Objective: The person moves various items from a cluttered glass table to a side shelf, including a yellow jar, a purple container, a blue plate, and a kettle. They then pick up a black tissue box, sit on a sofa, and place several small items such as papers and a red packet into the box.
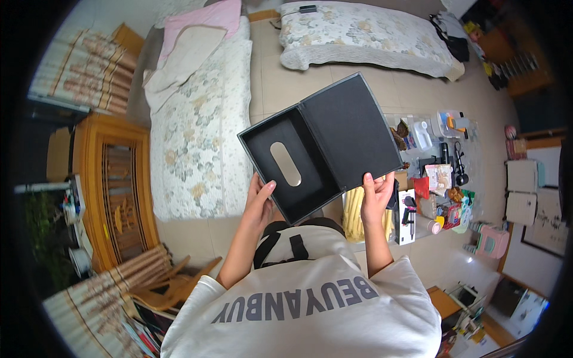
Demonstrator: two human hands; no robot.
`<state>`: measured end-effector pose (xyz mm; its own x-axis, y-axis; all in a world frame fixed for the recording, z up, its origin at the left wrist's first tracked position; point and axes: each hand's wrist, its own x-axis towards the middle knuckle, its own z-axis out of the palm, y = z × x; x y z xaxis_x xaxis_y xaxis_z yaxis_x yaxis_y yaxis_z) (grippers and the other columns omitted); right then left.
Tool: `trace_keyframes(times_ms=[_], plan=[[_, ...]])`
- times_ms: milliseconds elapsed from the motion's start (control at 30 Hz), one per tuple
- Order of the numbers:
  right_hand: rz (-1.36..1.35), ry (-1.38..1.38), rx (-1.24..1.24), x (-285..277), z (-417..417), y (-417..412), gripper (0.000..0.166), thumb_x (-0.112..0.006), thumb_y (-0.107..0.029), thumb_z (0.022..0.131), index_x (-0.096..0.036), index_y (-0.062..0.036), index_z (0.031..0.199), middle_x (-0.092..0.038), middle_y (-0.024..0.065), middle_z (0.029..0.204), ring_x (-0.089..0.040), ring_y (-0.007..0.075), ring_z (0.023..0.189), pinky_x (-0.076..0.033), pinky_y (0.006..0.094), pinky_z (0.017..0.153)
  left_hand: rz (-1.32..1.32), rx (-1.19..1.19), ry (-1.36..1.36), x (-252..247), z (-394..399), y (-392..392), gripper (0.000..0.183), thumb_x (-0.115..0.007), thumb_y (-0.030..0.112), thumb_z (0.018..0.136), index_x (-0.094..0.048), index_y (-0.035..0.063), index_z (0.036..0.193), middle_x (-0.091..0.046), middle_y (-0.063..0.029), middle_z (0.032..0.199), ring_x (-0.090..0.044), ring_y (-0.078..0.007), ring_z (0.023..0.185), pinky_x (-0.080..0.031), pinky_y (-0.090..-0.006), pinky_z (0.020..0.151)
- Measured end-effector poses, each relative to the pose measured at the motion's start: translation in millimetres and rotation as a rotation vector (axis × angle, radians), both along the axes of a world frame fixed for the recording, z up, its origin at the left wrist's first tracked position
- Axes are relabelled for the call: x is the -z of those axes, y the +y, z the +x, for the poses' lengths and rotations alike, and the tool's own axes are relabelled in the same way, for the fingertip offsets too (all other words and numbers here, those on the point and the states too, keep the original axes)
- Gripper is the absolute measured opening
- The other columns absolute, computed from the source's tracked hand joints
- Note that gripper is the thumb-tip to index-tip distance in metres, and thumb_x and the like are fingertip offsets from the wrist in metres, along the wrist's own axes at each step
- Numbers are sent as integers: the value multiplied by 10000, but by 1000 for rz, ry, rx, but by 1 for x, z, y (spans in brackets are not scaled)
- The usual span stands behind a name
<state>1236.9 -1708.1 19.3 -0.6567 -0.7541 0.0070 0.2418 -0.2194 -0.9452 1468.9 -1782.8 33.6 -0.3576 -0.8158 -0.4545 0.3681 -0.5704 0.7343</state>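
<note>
A black tissue box cover [309, 183] is held up in front of me, its hinged panel [349, 129] folded out flat to the right. The hollow half faces me, and pale light shows through an oval slot [285, 164] in its base. My left hand [258, 201] grips the lower left edge, thumb on the rim and fingers underneath. On the hinged panel's lower right edge, my right hand [377, 197] pinches with the thumb on top; its other fingers are partly hidden behind the panel.
To my right, a glass table [473, 147] is crowded with small goods, including a white printed box [406, 219] and a bundle of yellow sticks [353, 210]. Ahead are two sofas [197, 143] with floral covers [358, 33]. A wooden cabinet [118, 188] stands at the left.
</note>
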Motion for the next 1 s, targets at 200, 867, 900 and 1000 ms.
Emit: trace_keyframes(times_ms=[200,867,900,1000], plan=[[21,-56,183,4,27,-59,564,-609,-86,861,-314,-31,1338,-594,68,961,-549,65,725,-473,203,600,48,111,3,16,14,-85,596,-586,225,826,-320,23,1319,-452,-102,1244,-451,-205,1159,-398,-357,949],[240,-648,794,211,-86,-180,286,-422,-291,948,-551,-53,857,-501,8,550,-501,99,445,-395,200,420,112,469,-483,71,-128,-293,566,-645,291,759,-361,83,1202,-455,-84,1142,-446,-237,1037,-415,-444,791],[321,-562,801,233,-104,-180,264,-441,-280,934,-555,-51,868,-534,28,579,-526,123,464,-411,217,432,108,497,-507,72,-142,-302,584,-647,288,758,-352,82,1218,-447,-89,1154,-436,-243,1049,-409,-450,806],[660,-167,747,318,-162,-173,208,-517,-244,881,-556,-44,923,-614,78,683,-593,185,569,-459,279,512,96,578,-526,80,-190,-333,651,-650,277,756,-318,78,1279,-426,-100,1194,-417,-260,1087,-400,-474,836]])
